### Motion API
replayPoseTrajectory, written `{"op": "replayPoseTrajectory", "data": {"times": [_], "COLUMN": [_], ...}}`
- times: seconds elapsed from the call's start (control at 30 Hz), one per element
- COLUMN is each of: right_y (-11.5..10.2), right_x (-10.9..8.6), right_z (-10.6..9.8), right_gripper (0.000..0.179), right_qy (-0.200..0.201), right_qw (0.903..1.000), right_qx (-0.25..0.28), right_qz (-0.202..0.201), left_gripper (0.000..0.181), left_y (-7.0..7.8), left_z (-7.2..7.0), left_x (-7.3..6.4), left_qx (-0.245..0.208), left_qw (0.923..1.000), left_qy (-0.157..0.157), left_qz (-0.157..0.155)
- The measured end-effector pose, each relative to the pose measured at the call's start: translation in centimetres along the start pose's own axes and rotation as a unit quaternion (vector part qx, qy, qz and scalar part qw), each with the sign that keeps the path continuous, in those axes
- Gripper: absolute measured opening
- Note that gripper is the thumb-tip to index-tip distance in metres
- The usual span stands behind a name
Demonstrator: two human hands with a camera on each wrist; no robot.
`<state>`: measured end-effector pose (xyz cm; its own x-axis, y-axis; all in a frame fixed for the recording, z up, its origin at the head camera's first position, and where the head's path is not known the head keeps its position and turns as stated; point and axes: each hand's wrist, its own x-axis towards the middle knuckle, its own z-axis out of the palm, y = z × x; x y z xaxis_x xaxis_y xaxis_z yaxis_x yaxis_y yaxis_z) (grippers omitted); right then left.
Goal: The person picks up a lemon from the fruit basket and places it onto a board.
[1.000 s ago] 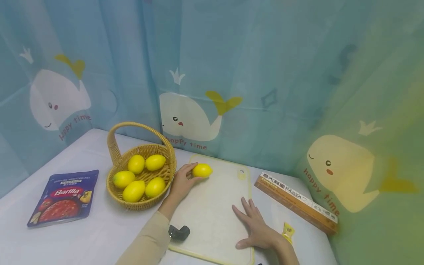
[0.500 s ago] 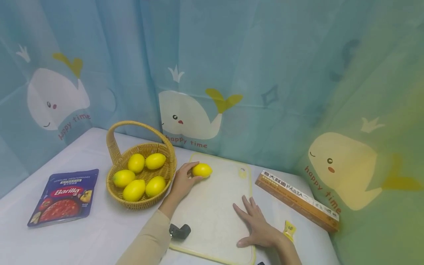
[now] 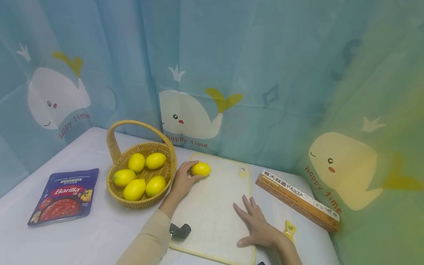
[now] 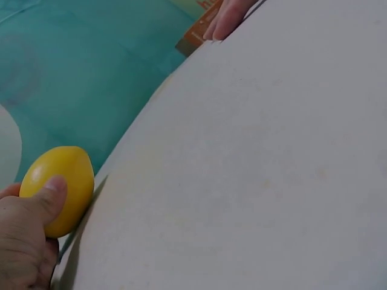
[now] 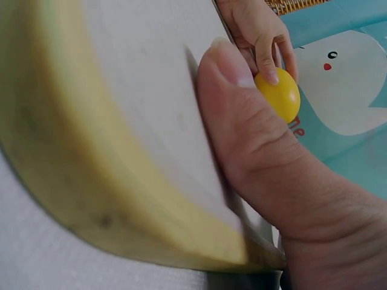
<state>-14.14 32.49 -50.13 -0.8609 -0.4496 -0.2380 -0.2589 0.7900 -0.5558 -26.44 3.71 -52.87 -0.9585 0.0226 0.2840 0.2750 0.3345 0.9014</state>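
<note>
In the head view my left hand (image 3: 183, 179) holds a yellow lemon (image 3: 201, 169) between thumb and fingers, over the far left part of a white cutting board (image 3: 212, 206) with a yellow rim. The left wrist view shows the thumb pressed against the side of this lemon (image 4: 71, 181). My right hand (image 3: 256, 225) rests with spread fingers at the board's right edge. Close up in the right wrist view, its thumb lies on the board near the yellow rim (image 5: 127, 163).
Left of the board stands a wicker basket (image 3: 142, 206) with several lemons. A Barilla pouch (image 3: 64, 197) lies farther left. Right of the board are a long pasta box (image 3: 298, 200) and a small yellow packet (image 3: 289, 230). A whale-print curtain (image 3: 265, 121) hangs behind the table.
The view has shifted slightly. My left hand still holds the lemon in nearly the same spot, and my right hand stays on the board.
</note>
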Motion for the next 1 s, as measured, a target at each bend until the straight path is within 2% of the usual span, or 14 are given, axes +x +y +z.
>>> {"op": "replayPoseTrajectory", "data": {"times": [0.2,0.5,1.0], "right_y": [-0.03,-0.09,-0.07], "right_x": [-0.06,-0.03,-0.02], "right_z": [-0.02,-0.03,0.03], "right_gripper": [0.109,0.109,0.108], "right_qy": [0.001,0.000,0.001], "right_qw": [1.0000,1.0000,0.9999], "right_qx": [0.000,0.005,0.003], "right_qz": [0.008,0.004,0.015], "left_gripper": [0.055,0.056,0.056], "left_y": [0.12,0.26,0.39], "left_z": [0.02,-0.08,-0.18], "left_x": [0.03,-0.01,-0.02], "left_qx": [0.008,0.020,0.007], "left_qw": [0.9999,0.9997,0.9998], "left_qy": [-0.011,-0.012,-0.015], "left_qz": [0.006,-0.002,0.004]}}
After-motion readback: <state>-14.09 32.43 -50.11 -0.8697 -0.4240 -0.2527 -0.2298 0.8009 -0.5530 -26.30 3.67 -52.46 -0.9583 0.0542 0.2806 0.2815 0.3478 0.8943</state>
